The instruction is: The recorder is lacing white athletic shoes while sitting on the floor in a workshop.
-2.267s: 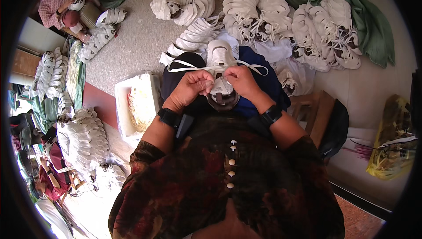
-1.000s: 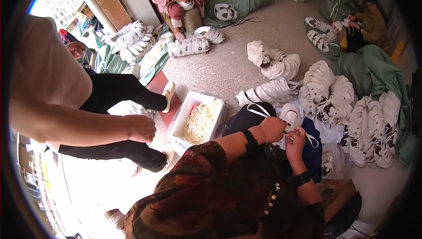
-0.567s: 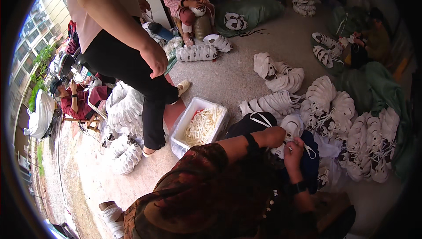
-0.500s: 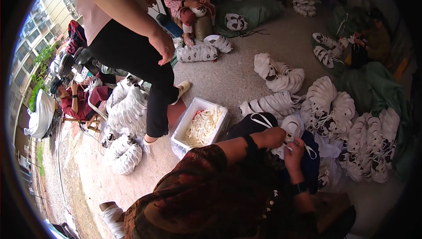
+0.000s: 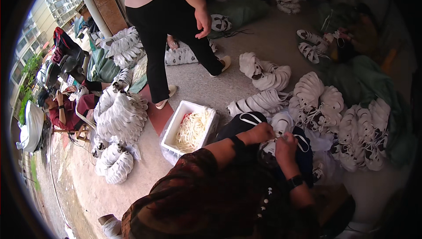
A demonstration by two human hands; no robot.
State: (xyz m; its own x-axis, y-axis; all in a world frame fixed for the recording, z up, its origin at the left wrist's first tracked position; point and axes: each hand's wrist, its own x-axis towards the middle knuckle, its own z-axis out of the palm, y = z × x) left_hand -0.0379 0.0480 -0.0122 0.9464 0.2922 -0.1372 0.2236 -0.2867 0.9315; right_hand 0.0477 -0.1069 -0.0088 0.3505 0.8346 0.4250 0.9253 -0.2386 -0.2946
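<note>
A white shoe (image 5: 281,121) rests on my lap over dark cloth, its upper partly covered by my hands. My left hand (image 5: 262,132), at the shoe's left side, has its fingers pinched together at the lacing. Beside it, my right hand (image 5: 285,147) is closed with a white shoelace (image 5: 303,143) looping out to its right. Both hands are nearly touching over the shoe. Exactly what the left fingertips hold is too small to make out. Another strand of white lace (image 5: 250,117) lies on the dark cloth to the left.
A white foam box (image 5: 168,139) of loose laces stands at my left. Stacked white shoes (image 5: 314,92) lie to the right, with more shoe bundles (image 5: 121,114) at the left. Green sacks (image 5: 367,78) lie at the far right. A person in black trousers (image 5: 160,32) stands ahead; others sit around.
The person in black trousers has stepped away from the box and to the right. My hands have drawn closer together over the shoe. The view has shifted slightly.
</note>
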